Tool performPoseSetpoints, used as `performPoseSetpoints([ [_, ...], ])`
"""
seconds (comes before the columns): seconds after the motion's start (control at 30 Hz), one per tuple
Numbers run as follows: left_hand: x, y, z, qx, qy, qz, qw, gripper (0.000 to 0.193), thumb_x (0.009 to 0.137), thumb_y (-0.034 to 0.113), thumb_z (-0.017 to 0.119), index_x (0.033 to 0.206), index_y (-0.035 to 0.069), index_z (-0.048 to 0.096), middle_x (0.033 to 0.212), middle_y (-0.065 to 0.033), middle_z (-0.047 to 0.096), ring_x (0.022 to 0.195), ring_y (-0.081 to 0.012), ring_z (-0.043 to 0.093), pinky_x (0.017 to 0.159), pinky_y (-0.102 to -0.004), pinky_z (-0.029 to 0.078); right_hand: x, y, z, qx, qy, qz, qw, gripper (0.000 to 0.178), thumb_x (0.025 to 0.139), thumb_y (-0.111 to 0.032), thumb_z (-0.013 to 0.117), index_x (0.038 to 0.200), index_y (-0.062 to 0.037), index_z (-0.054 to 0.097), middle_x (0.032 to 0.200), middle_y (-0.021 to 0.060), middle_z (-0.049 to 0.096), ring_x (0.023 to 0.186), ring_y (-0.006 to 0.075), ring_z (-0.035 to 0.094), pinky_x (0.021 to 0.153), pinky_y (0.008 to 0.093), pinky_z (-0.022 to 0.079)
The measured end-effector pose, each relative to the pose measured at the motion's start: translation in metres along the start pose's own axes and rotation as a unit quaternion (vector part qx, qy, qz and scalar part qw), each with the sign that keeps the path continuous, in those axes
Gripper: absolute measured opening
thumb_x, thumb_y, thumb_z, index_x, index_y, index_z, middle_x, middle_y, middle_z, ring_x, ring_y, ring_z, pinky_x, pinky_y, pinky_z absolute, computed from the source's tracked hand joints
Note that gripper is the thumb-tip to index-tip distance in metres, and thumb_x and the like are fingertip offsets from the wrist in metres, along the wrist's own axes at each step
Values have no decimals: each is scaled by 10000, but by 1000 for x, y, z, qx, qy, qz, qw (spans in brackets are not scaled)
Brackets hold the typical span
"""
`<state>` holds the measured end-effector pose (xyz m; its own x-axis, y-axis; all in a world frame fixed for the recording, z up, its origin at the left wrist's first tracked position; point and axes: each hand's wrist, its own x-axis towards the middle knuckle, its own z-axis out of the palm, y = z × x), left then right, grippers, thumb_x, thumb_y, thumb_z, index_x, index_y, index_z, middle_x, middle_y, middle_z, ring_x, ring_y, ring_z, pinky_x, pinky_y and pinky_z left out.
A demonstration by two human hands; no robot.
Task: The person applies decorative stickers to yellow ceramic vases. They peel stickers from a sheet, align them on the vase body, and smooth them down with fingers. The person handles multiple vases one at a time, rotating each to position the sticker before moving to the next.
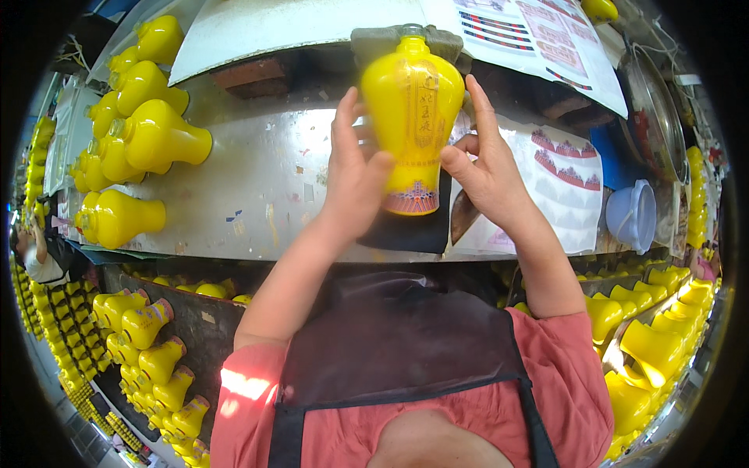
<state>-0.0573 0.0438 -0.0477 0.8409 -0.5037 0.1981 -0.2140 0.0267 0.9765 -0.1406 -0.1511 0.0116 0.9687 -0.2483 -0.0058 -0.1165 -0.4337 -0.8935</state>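
Observation:
A glossy yellow bottle (413, 109) with a clear glass neck sits in front of me, its neck away from me and resting by a grey pad (367, 43). Gold characters run down its front, and a patterned blue and pink band circles its base. My left hand (353, 171) cups its left side, slightly blurred, some fingers partly hidden. On the other side my right hand (485, 160) lies along the bottle, thumb against its lower body and index finger stretched up near the shoulder. A dark cloth (409, 234) lies below the base.
Several undecorated yellow bottles (164, 136) lie at the table's left. Printed decal sheets (566, 187) are on the right, beside a pale blue bucket (632, 214). A white board (234, 35) spans the back above a brick (250, 74). Racks of decorated bottles (160, 363) stand below left.

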Motion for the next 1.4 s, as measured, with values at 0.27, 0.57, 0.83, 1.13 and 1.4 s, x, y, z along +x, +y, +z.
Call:
performPoseSetpoints([
  [0.27,1,-2,-4,-88,-6,-29,996,767,981,232,630,1618,61,239,1500,-161,408,1284,-269,530,1072,-417,471,2,18,9,75,-7,-24,997,908,995,-314,664,1667,-65,106,1563,236,420,893,153,645,815,294,541],
  [0.57,2,5,7,-95,29,-40,994,808,918,81,725,1595,78,285,1503,-169,418,1238,-281,604,973,-379,566,-3,19,22,54,10,-2,998,907,977,-261,651,1655,-34,93,1548,298,451,847,220,680,775,334,554],
  [0.83,2,7,5,-109,16,-43,993,825,916,98,734,1600,87,272,1489,-179,421,1260,-306,597,986,-407,568,-5,22,23,36,14,-28,999,876,1036,-354,636,1672,-78,102,1421,180,526,943,130,622,864,299,531],
  [1.13,1,9,5,-110,9,-48,993,832,911,77,715,1606,95,258,1495,-180,410,1266,-311,591,990,-413,566,-5,24,22,37,8,-20,999,885,1025,-354,643,1674,-94,102,1464,181,502,969,143,636,904,311,536],
  [1.4,1,10,4,-117,1,-56,992,852,903,88,716,1613,106,245,1503,-181,398,1277,-307,578,999,-419,559,-5,24,21,38,2,-13,999,890,1022,-344,645,1676,-98,93,1442,174,510,957,139,634,905,309,534],
])
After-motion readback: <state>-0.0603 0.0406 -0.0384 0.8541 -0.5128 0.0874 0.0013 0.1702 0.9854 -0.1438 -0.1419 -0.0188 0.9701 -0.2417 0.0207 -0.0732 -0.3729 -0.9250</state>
